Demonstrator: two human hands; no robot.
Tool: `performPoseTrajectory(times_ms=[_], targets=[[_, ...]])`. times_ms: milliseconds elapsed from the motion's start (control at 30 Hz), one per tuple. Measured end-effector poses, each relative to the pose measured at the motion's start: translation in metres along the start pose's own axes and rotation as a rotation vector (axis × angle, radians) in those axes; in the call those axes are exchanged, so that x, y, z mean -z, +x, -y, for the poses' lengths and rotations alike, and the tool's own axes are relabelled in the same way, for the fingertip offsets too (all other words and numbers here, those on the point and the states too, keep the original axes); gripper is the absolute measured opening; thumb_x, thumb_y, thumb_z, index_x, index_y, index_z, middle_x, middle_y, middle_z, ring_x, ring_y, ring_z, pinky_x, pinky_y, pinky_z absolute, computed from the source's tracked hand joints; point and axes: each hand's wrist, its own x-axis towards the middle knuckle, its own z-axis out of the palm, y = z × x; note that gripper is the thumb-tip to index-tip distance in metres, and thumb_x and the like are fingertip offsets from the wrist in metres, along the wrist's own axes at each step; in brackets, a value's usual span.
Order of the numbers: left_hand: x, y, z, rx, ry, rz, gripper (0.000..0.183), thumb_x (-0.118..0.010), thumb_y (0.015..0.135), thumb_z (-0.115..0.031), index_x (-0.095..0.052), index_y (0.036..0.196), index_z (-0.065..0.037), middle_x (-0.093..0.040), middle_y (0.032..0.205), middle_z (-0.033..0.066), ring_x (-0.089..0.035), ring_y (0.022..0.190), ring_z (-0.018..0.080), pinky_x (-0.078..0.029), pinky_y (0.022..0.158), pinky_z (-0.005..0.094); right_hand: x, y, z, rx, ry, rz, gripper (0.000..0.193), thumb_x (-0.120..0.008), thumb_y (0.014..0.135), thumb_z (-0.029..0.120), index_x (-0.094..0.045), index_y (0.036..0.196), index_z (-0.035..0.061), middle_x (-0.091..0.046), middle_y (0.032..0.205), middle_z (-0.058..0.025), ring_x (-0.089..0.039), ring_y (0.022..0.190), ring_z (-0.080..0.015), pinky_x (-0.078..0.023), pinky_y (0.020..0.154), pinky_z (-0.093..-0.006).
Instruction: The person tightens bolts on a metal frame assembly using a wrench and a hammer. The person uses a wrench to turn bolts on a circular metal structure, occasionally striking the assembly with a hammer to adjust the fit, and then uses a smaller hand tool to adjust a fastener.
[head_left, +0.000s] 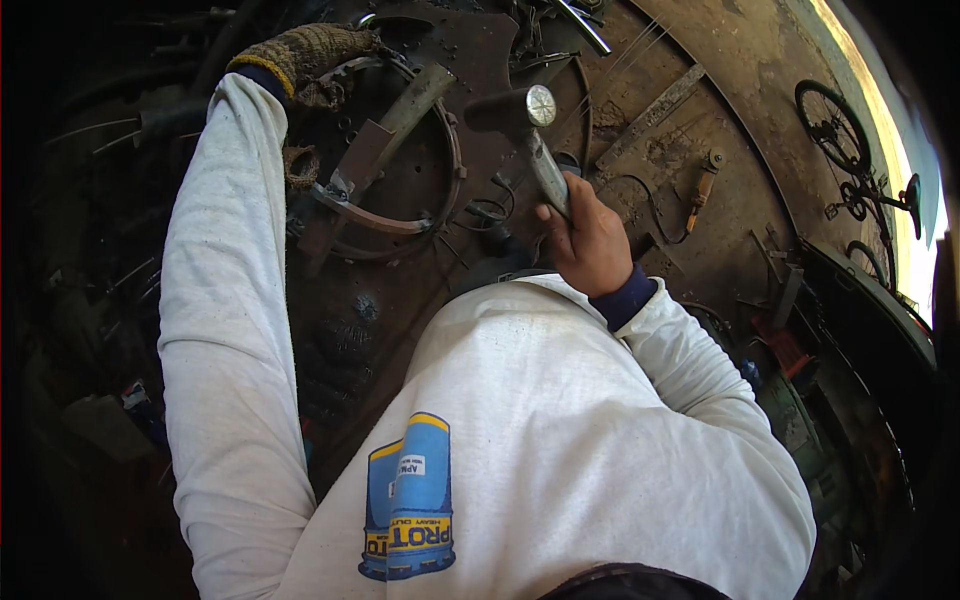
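My right hand [590,240], bare, is wrapped around the metal handle of a hammer [548,170]. The hammer's head is raised, with its round bright face turned up. My left hand [315,60] wears a brown knit work glove with a yellow-edged cuff. It grips the upper left part of a rusty metal ring [455,150], though the fingertips are hard to see in the shade. Across the ring lies a grey metal tube [420,100], next to a flat rusty bar [365,155]. A second knit glove piece [300,165] shows beside my left sleeve.
On the brown ground at the right lie a flat metal strip [650,115] and an orange-handled angle grinder [705,190] with a cord. A bicycle [850,190] stands at the far right. Scrap metal and a red object [785,345] are at the lower right.
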Motion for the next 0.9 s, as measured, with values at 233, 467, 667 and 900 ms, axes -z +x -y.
performPoseTrajectory(times_ms=[233, 467, 667, 900], targets=[[-0.001, 0.011, 0.013, -0.082, -0.042, 0.001, 0.046, -0.066, 0.087, -0.055, -0.065, 0.111, -0.015, -0.062, 0.08, 0.0054, -0.057, 0.063, 0.016, -0.047, 0.052, 0.0336, 0.004, 0.004, 0.001, 0.122, 0.068, 0.0, 0.044, -0.067, 0.089, 0.014, -0.049, 0.126, -0.0011, -0.063, 0.089, -0.0216, -0.065, 0.073, -0.0392, -0.052, 0.063, -0.0431], [0.014, 0.04, 0.048, -1.146, 0.895, -0.292, 0.044, -0.064, 0.091, -0.049, -0.064, 0.119, -0.015, -0.066, 0.095, 0.0082, -0.066, 0.078, 0.0199, -0.054, 0.061, 0.0363, 0.006, 0.013, 0.004, 0.255, 0.034, 0.14, 0.05, -0.069, 0.087, 0.014, -0.048, 0.129, -0.0005, -0.063, 0.09, -0.0187, -0.065, 0.073, -0.0361, -0.052, 0.061, -0.0417], [0.02, 0.047, 0.04, -0.506, 0.781, -0.006, 0.047, -0.064, 0.092, -0.039, -0.058, 0.133, -0.017, -0.062, 0.125, 0.0079, -0.064, 0.107, 0.0261, -0.055, 0.087, 0.0369, 0.001, 0.011, -0.001, 0.119, -0.116, 0.224, 0.049, -0.068, 0.088, 0.017, -0.048, 0.129, 0.0015, -0.065, 0.092, -0.0187, -0.065, 0.075, -0.0372, -0.053, 0.063, -0.0432], [-0.003, -0.002, -0.01, -0.242, 0.355, -0.027, 0.043, -0.061, 0.094, -0.043, -0.062, 0.127, -0.015, -0.065, 0.112, 0.0068, -0.062, 0.097, 0.0185, -0.056, 0.082, 0.0361, 0.011, 0.007, -0.001, 0.099, -0.025, 0.103, 0.042, -0.065, 0.091, 0.018, -0.05, 0.127, 0.0019, -0.066, 0.093, -0.0219, -0.066, 0.08, -0.0409, -0.053, 0.067, -0.045]])
